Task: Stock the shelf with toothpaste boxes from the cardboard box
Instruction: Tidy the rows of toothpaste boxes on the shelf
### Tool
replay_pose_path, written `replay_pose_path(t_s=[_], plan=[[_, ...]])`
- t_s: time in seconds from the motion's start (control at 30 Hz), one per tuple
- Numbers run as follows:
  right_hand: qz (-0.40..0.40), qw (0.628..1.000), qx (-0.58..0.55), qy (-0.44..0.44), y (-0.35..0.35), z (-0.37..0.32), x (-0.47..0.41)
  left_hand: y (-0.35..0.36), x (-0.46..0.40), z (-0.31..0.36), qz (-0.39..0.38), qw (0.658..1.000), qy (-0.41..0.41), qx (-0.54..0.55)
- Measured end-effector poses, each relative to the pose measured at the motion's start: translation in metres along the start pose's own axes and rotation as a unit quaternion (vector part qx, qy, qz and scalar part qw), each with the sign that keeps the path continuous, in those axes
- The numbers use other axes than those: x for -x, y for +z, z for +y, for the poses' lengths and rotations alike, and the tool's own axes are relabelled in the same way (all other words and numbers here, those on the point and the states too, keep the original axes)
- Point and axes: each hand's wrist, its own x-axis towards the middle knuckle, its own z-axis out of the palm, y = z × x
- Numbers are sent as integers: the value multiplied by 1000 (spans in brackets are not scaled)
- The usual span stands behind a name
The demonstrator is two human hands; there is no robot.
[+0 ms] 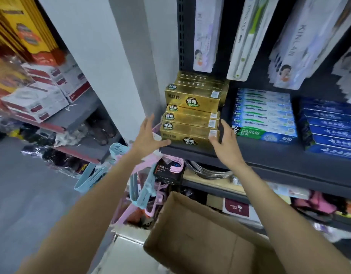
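I am in a crowded shop aisle, facing a dark metal shelf point(269, 155) with toothbrush packs point(247, 38) hanging above it and a grey floor off to my left. The gold toothpaste boxes point(192, 113) are stacked at the shelf's left end, hard by the upright, several layers high, their long faces turned out to the aisle so the labels read. My left hand point(149, 135) is spread wide at the left end of the bottom layers, and my right hand point(224, 139) is at the right end, fingertips against the lowest box; both are loosely open and hold nothing. I judge I am squaring the pile between my palms, so that it sits flush and apart from the green and white Darlie boxes point(265, 117) beside it and the blue boxes point(330, 129) further right. The cardboard box point(206, 234) sits low in front of me, below the shelf, and what I can see of its inside looks bare. Pastel clothes hangers point(131, 186) hang near my left arm.
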Motion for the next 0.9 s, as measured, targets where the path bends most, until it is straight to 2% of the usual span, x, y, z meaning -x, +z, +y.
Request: replay_pose_path(t_s=[0.1,0.2,0.4,0.47,0.53,0.6,0.73,0.8,0.9], plan=[[31,996,-40,68,18,-7,-6,-17,-18,-4,-111,992,29,43],[54,990,-75,106,38,-18,-12,-19,-36,-2,-170,978,47,113],[93,987,-68,114,53,-26,-16,-10,-45,-6,-125,977,134,106],[91,987,-75,110,46,-25,-18,-7,-45,-8,-140,973,117,142],[98,986,-80,110,39,-25,-24,-5,-48,-9,-154,962,64,215],[113,985,-79,108,31,-29,-36,-2,-56,-17,-143,951,18,273],[120,984,-72,110,30,-37,-60,0,-79,-18,-111,935,-18,336],[123,983,-59,123,37,-38,-67,-3,-91,-9,-115,924,-23,365],[145,981,-20,129,46,-35,-71,2,-108,-3,-136,917,22,374]])
